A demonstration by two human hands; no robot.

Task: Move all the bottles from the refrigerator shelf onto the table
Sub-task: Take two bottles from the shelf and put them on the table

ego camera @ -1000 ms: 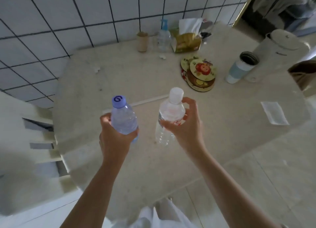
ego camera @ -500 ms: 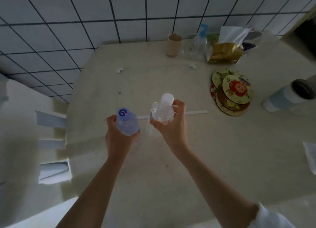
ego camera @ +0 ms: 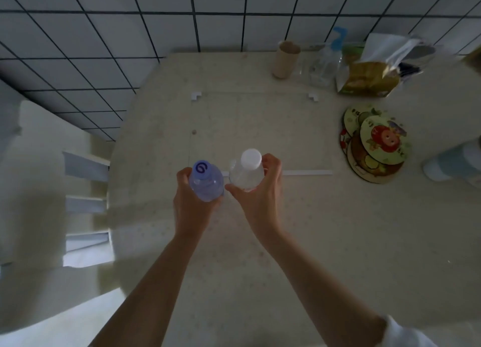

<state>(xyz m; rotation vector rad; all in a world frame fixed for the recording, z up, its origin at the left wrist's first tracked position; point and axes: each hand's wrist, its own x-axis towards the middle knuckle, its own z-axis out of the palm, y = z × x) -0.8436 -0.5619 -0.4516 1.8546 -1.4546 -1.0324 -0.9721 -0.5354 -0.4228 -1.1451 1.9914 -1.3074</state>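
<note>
Both hands hold bottles upright over the table [ego camera: 325, 242]: our left hand [ego camera: 191, 206] wraps the blue bottle [ego camera: 207, 181], clear bluish plastic with a purple-swirl cap, and our right hand [ego camera: 263, 198] grips the clear bottle [ego camera: 246, 173], white-capped. We see them side by side, nearly touching, above the near edge of a marked square; whether their bases touch the table we cannot tell. Coasters [ego camera: 374, 143] lie far right.

A stack of round picture coasters [ego camera: 374, 143] lies near a cardboard tube [ego camera: 285, 59], a spray bottle [ego camera: 326, 65] and a snack bag [ego camera: 369, 79].
</note>
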